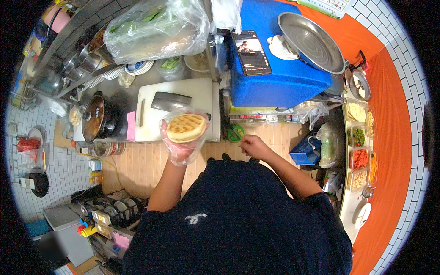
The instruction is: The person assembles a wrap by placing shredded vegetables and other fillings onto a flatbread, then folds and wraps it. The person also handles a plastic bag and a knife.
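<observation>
My left hand [182,150], inside a clear plastic bag or glove, holds up a round flatbread [186,128] with brown grill marks. Behind it, a wide dark cleaver blade [171,101] lies on a white cutting board [151,120]; the bread hides part of the cleaver. To the right, my right hand [256,147] is over the floor with its fingers curled. A green strip [238,131] and a round green object [235,134] show just beyond the fingertips. Whether the fingers grip the strip is not clear.
A lidded dark pot [93,117] and pink cloth [131,125] stand left of the board. Ahead right, a blue box [282,84] bears a phone [252,53] and metal pan [311,43]. Several food tubs [360,158] line the right counter. A dish rack [113,209] is at lower left.
</observation>
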Tool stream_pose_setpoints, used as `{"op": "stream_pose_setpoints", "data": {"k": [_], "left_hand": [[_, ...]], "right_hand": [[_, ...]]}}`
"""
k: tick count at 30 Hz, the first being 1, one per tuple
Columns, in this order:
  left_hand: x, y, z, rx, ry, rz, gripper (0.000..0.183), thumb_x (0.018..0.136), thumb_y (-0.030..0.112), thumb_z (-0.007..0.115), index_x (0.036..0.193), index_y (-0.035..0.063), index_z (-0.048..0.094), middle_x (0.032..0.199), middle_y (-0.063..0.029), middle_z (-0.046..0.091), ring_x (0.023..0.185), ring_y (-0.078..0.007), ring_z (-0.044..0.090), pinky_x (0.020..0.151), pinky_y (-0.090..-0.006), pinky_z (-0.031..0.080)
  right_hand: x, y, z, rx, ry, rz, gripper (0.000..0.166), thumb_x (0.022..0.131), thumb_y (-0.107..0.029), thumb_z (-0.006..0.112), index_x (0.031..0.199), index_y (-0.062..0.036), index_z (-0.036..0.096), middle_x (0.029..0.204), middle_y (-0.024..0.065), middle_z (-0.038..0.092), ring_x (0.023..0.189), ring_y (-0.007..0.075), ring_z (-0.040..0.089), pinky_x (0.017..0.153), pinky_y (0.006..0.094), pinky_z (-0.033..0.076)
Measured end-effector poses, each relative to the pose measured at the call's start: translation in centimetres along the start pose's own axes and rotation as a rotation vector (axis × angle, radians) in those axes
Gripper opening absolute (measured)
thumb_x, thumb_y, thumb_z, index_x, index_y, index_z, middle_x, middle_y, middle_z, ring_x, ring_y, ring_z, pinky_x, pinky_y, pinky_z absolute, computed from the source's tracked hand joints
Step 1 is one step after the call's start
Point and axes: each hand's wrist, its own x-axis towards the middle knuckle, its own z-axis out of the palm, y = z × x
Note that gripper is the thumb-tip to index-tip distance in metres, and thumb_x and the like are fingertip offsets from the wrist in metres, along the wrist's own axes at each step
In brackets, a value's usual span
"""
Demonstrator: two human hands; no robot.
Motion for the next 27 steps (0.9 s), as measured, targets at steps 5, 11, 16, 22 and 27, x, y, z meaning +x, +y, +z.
{"op": "stream_pose_setpoints", "data": {"k": [5, 11, 16, 22, 27], "left_hand": [[-0.9, -1.6, -2.8, 0.293, -0.156, -0.040, 0.073, 0.082, 0.061, 0.034, 0.128, 0.0041, 0.031, 0.131, -0.0173, 0.036, 0.120, -0.0280, 0.039, 0.103, -0.0408, 0.028], [-0.2, -3.2, -3.0, 0.635, -0.154, 0.075, 0.074, 0.079, 0.061, 0.041, 0.127, 0.0045, 0.036, 0.125, -0.0122, 0.046, 0.115, -0.0242, 0.045, 0.102, -0.0381, 0.030], [-1.4, -2.4, -3.1, 0.109, -0.006, -0.055, 0.074, 0.077, 0.059, 0.043, 0.126, 0.0032, 0.038, 0.124, -0.0154, 0.045, 0.115, -0.0286, 0.044, 0.099, -0.0438, 0.033], [-0.9, -2.2, -3.2, -0.157, -0.101, -0.174, 0.082, 0.078, 0.063, 0.042, 0.129, -0.0004, 0.031, 0.132, -0.0236, 0.032, 0.121, -0.0397, 0.033, 0.099, -0.0546, 0.028], [0.0, -3.5, -0.9, 0.000, -0.044, -0.084, 0.082, 0.077, 0.062, 0.044, 0.126, -0.0024, 0.032, 0.128, -0.0279, 0.033, 0.120, -0.0438, 0.032, 0.097, -0.0573, 0.030]], "right_hand": [[2.6, -6.4, 3.0, 0.686, -0.270, 0.234, 0.060, 0.088, -0.052, 0.033, 0.119, -0.0014, 0.043, 0.102, 0.0172, 0.057, 0.090, 0.0268, 0.058, 0.075, 0.0381, 0.048], [3.4, -10.3, 5.1, 1.086, -0.182, 0.074, 0.051, 0.093, -0.040, 0.026, 0.128, -0.0041, 0.036, 0.128, 0.0124, 0.044, 0.114, 0.0238, 0.047, 0.097, 0.0370, 0.037], [5.2, -7.7, 4.5, 1.086, -0.171, 0.028, 0.039, 0.089, -0.022, 0.035, 0.121, -0.0015, 0.041, 0.122, 0.0142, 0.048, 0.111, 0.0248, 0.049, 0.094, 0.0386, 0.040], [6.8, -3.9, 2.9, 1.316, -0.009, -0.105, 0.035, 0.080, -0.001, 0.047, 0.115, -0.0020, 0.043, 0.095, 0.0111, 0.056, 0.078, 0.0194, 0.057, 0.069, 0.0295, 0.049], [4.9, -4.5, 2.2, 1.207, 0.093, 0.057, 0.040, 0.077, 0.001, 0.051, 0.116, -0.0012, 0.041, 0.090, 0.0070, 0.055, 0.061, 0.0095, 0.049, 0.049, 0.0182, 0.039]]}}
